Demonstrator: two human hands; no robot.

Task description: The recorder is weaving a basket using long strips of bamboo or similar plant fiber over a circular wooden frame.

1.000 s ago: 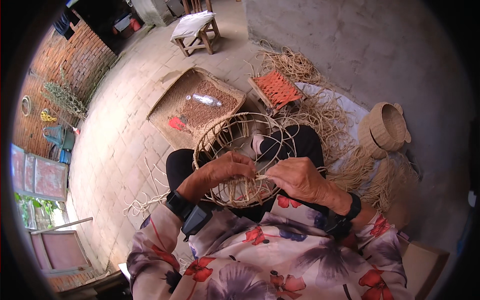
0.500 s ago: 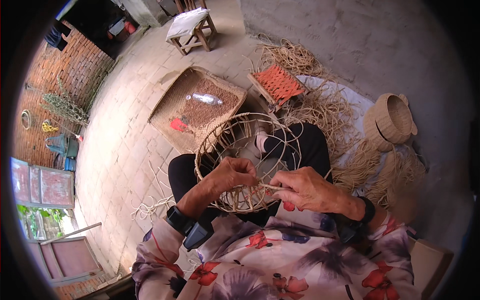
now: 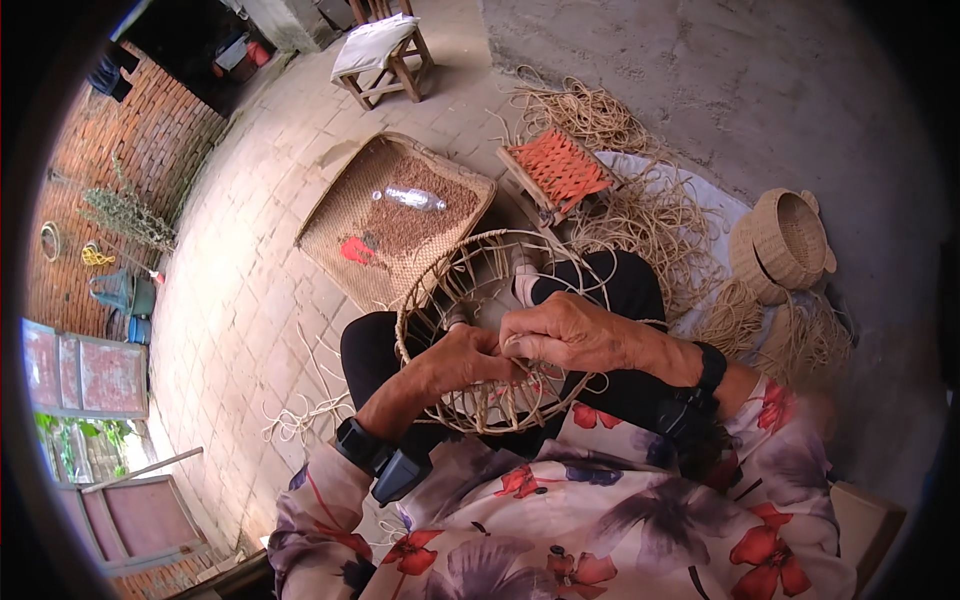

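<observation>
An open, unfinished basket of pale cane (image 3: 401,328) rests in my lap between my knees, its rim ringed by bare upright strands. My left hand (image 3: 462,360) is closed over the basket's near side, fingers pinching the weave. Beside it my right hand (image 3: 562,335) is also closed, thumb and forefinger pinched together just above the left fingertips. A thin cane strand appears to run between the two hands, though the fingers hide most of it. A loose strand end (image 3: 598,383) curls out beneath my right hand.
Beyond my knees lies a woven tray (image 3: 340,235) of brown grains with a plastic bottle (image 3: 415,197). To the right are an orange-strapped stool (image 3: 560,168), heaps of loose cane (image 3: 655,225) on white cloth and a finished basket (image 3: 790,230). A cushioned wooden chair (image 3: 375,50) stands farther off.
My right hand has moved up and left, from holding a strand out to the right to pinching right beside my left hand. My left hand has shifted slightly down.
</observation>
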